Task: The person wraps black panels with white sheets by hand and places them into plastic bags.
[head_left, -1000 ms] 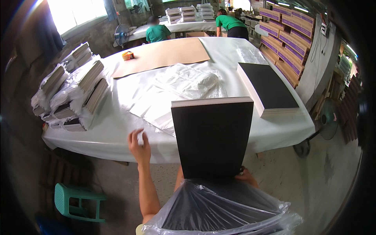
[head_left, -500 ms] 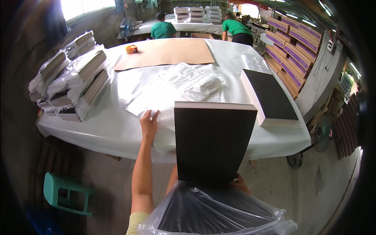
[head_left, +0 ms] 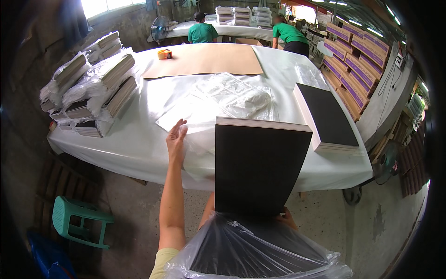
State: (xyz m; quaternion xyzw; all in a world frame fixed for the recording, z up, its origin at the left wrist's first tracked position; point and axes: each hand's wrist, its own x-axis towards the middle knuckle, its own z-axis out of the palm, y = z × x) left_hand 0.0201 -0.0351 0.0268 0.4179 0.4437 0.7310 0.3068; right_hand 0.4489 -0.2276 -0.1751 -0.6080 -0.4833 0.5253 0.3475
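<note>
A thick stack of black-faced boards [head_left: 262,167] with pale edges stands upright in front of me. Clear plastic [head_left: 274,251] spreads round its lower end, with black showing through. My right hand [head_left: 287,217] grips the stack low on its right edge; most of its fingers are behind the boards. At the near edge of the table, my left hand [head_left: 176,138] is raised with fingers and thumb close together on a thin clear plastic bag [head_left: 200,144]. More crumpled clear bags [head_left: 237,97] lie beyond it on the white-covered table [head_left: 116,151].
Another black board stack [head_left: 325,114] lies at the right. Plastic-wrapped bundles [head_left: 88,88] are piled at the left. Brown cardboard [head_left: 209,60] and an orange tape dispenser [head_left: 165,54] lie farther back. A green stool [head_left: 81,221] stands lower left. Two people in green work beyond.
My left hand has lifted slightly and turned, its fingers drawing closer together by the plastic. My right hand keeps its hold. The view has shifted a little.
</note>
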